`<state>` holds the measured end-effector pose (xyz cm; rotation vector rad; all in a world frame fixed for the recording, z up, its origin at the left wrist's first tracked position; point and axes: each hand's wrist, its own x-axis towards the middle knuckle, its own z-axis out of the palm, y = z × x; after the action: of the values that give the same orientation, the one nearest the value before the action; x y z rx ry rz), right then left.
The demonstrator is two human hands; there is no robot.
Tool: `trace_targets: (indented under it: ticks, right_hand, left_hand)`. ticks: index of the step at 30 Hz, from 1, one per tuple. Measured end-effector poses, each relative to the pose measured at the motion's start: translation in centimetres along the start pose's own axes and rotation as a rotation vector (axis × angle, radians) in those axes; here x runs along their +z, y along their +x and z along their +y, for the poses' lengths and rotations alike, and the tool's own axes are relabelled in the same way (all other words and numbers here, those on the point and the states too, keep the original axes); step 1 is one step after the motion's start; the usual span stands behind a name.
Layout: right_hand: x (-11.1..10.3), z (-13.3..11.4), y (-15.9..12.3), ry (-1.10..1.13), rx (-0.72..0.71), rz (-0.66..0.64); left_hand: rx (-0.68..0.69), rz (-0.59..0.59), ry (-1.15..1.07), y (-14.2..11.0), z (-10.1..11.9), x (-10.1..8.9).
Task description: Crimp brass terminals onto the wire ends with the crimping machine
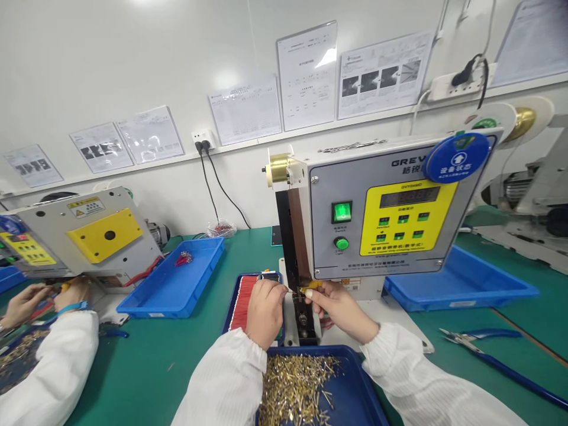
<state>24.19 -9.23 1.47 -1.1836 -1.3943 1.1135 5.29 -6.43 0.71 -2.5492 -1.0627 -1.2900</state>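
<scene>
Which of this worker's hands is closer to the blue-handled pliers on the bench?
Right. The right hand is to the pliers' left, by the machine; the left hand is farther left, beyond it.

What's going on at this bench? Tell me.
A person works at a crimping machine, both hands at its front. The left hand pinches a thin wire end, and the right hand holds a small yellow piece beside it. Red wires lie in a tray behind the left hand, and loose brass pins fill a blue tray nearer the person. A co-worker works at a second machine to the left.
</scene>
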Motion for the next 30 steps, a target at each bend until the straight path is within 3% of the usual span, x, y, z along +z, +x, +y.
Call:
trace_targets:
  ticks: [14,22,30]
  right_hand:
    - [0.3,0.1,-0.1,0.074,0.056,0.007]
    - [1.1,0.6,-0.1,0.097,0.048,0.113]
    - [1.4,0.9,0.0,0.108,0.031,0.137]
  left_hand:
    - [0.027,0.056,0.033,-0.1,0.2,-0.3]
    - [0.034,0.073,0.037,-0.1,0.2,-0.1]
    - [0.053,0.069,0.035,0.0,0.3,-0.1]
